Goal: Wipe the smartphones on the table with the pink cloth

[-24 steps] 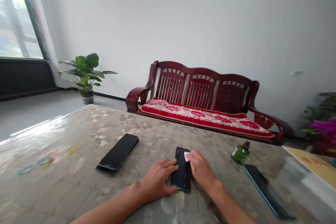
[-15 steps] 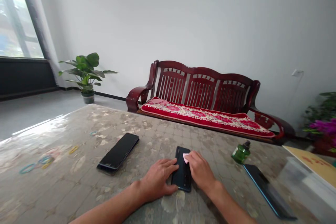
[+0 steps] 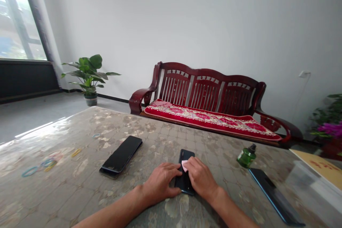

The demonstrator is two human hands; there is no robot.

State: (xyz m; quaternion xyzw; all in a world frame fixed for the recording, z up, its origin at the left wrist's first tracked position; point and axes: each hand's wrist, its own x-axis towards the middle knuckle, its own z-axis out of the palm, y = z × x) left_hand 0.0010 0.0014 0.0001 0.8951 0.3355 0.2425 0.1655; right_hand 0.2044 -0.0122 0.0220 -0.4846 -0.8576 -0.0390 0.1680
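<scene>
A dark smartphone [image 3: 184,181] lies back side up on the table in front of me, its camera strip near the far end. My left hand [image 3: 161,181] steadies it from the left, fingertips on its edge and thumb at the near corner. Pinched in my right hand [image 3: 201,178] is a small pink cloth [image 3: 184,165], pressed on the phone's back. Part of the phone is hidden under the right hand. To the left lies a black phone [image 3: 123,155], apparently on top of another flat dark piece.
At right stand a green bottle [image 3: 246,156] with a black top and, nearer, a blue-edged phone [image 3: 275,196]. A translucent box [image 3: 307,178] with a tan card [image 3: 319,164] sits at the right edge. Several rubber bands [image 3: 49,164] lie at left. Beyond the table is a wooden bench [image 3: 203,92].
My right hand has slid the pink cloth a little left and nearer to me across the phone's back. The left hand keeps its place on the phone.
</scene>
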